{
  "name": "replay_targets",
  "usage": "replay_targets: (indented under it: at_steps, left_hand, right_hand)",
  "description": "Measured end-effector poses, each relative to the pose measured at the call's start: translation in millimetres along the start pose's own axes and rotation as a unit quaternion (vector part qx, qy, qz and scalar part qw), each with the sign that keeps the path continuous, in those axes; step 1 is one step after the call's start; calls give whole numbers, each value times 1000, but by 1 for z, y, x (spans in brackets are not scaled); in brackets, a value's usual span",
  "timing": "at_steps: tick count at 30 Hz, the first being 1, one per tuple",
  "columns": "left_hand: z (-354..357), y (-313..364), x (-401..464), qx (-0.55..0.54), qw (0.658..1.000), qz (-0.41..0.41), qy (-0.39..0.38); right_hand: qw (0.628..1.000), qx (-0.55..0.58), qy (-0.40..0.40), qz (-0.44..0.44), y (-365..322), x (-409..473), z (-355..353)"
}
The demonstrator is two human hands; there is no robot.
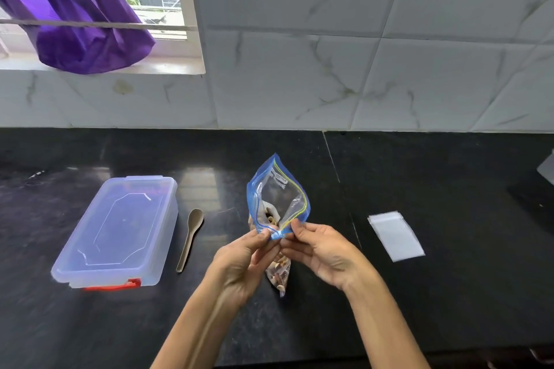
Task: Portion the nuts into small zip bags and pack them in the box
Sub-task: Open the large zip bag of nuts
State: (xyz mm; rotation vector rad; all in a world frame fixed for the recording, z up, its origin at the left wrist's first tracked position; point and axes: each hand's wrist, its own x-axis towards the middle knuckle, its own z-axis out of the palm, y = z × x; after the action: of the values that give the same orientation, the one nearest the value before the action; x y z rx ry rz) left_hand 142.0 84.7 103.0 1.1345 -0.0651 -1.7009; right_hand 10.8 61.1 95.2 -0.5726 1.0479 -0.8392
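Both hands, left hand (244,260) and right hand (322,252), pinch the gaping blue-rimmed zip bag (277,201) mouth; tilting could spill nuts (280,274) onto the table (419,293).

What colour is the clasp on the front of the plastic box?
Red, on the near edge of the box's closed lid; the clasp shows in the head view.

Between the hands, a clear bag (277,204) edged blue with a yellow-green zip line. Left: translucent box (118,231), red latch (115,285); tan spoon (189,237). Black counter (449,293).
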Motion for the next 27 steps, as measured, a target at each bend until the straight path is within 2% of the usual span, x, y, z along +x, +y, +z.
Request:
replay_targets:
  at_steps: [5, 8, 11, 14, 18, 19, 21, 23, 25, 27]
  left_hand:
    - [-3, -6, 5, -163, 986, -19, -24]
    - [-7, -7, 7, -196, 980, -44, -4]
    - [-10, -6, 10, -117, 993, -20, 17]
    - [-11, -8, 17, 4, 995, 86, 46]
    - [-20, -6, 35, 208, 952, 203, 97]
    - [-24, -5, 39, 271, 928, 228, 115]
    - [-31, 3, 43, 364, 871, 280, 174]
    - [-31, 16, 45, 414, 820, 331, 216]
    - [-22, 33, 45, 458, 774, 387, 206]
    - [-11, 49, 52, 509, 736, 407, 183]
  right_hand:
    - [964, 262, -2, 36, 20, 5, 5]
    - [958, 282, -15, 53, 24, 5, 2]
    - [981, 189, -16, 42, 23, 5, -4]
    - [995, 97, 21, 2, 19, 8, -5]
    - [990, -100, 98, -20, 12, 13, -9]
    - [975, -187, 122, -22, 10, 16, -12]
    - [913, -355, 186, -71, 6, 25, -21]
    - [863, -429, 204, -171, -9, 31, -22]
    - [823, -484, 146, -260, -33, 39, -13]
    - [764, -576, 74, -280, -53, 54, 1]
